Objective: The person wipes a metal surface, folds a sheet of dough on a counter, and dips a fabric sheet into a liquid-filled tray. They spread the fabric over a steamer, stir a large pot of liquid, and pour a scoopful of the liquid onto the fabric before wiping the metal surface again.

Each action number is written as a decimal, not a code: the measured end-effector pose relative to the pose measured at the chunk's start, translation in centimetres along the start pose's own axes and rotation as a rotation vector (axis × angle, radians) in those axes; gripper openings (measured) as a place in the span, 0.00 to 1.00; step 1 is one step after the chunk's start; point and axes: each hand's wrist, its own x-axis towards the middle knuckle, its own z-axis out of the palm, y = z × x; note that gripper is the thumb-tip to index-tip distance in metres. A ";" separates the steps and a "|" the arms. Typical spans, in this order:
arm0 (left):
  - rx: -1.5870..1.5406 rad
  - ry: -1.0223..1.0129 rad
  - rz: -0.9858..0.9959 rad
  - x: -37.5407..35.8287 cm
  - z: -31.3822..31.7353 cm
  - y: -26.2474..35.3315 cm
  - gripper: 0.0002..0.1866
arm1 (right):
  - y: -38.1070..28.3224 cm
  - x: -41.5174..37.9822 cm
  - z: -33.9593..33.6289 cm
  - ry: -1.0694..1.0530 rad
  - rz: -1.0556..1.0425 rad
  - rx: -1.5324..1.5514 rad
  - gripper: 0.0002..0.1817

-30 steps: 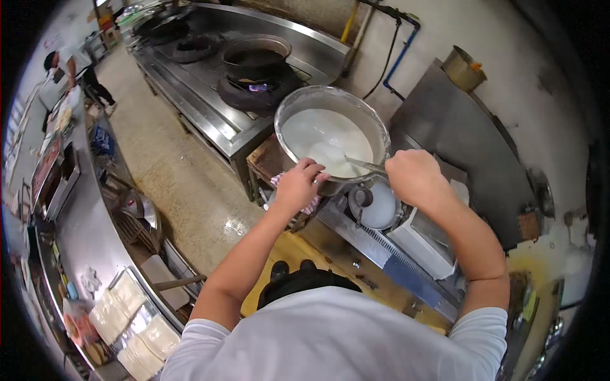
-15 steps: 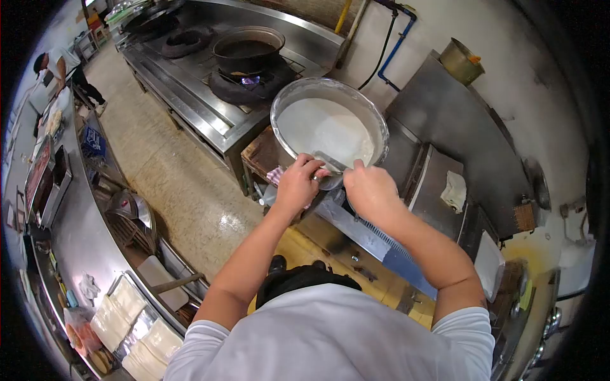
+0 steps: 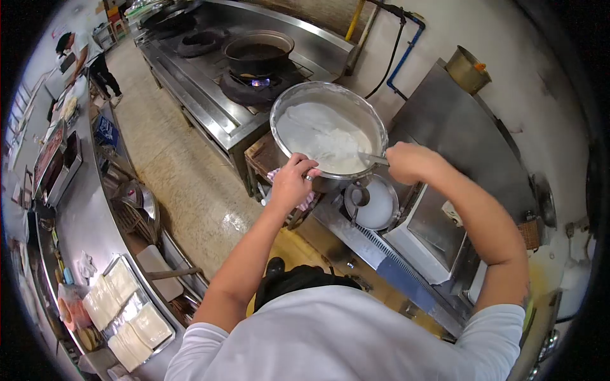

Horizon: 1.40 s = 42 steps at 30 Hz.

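Observation:
A large round metal bowl (image 3: 383, 136) holds a white, thick-looking mixture (image 3: 318, 130), thin at the left and lumpier near the right. My left hand (image 3: 294, 183) grips the bowl's near rim, fingers hooked over the edge, a ring on one finger. Closed around the handle of a metal utensil (image 3: 376, 159), my right hand (image 3: 410, 164) is at the bowl's right rim. The utensil's far end is sunk in the white mixture, so its shape is hidden. Below my right hand sits a smaller bowl (image 3: 395, 213) of whitish liquid, with a metal ladle (image 3: 359, 195) in it.
A dark pot (image 3: 257, 57) stands over a lit burner on the steel stove (image 3: 210, 117). Behind my right arm is a steel panel (image 3: 432, 108). At left, a steel counter (image 3: 95, 222) carries a tray of pale sheets (image 3: 130, 317). Another person (image 3: 89, 60) leans over its far end.
My right hand has moved right, away from my left, and the utensil now dips into the mixture. The left hand has left the utensil for the rim. The mixture's surface looks more stirred.

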 end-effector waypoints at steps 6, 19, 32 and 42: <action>-0.005 -0.040 -0.056 -0.1 0.1 0.2 0.11 | 0.7 1.1 -2.8 -0.215 -0.162 -0.038 0.14; 0.029 -0.047 -0.014 0.0 -0.1 0.1 0.11 | -4.9 1.8 8.7 0.354 0.031 -0.060 0.20; 0.016 -0.035 -0.022 0.0 0.1 0.0 0.11 | 1.1 2.1 -4.0 -0.387 -0.002 0.289 0.11; 0.023 -0.055 -0.030 -0.1 -0.4 0.2 0.12 | -5.8 2.5 8.8 0.332 0.050 0.052 0.14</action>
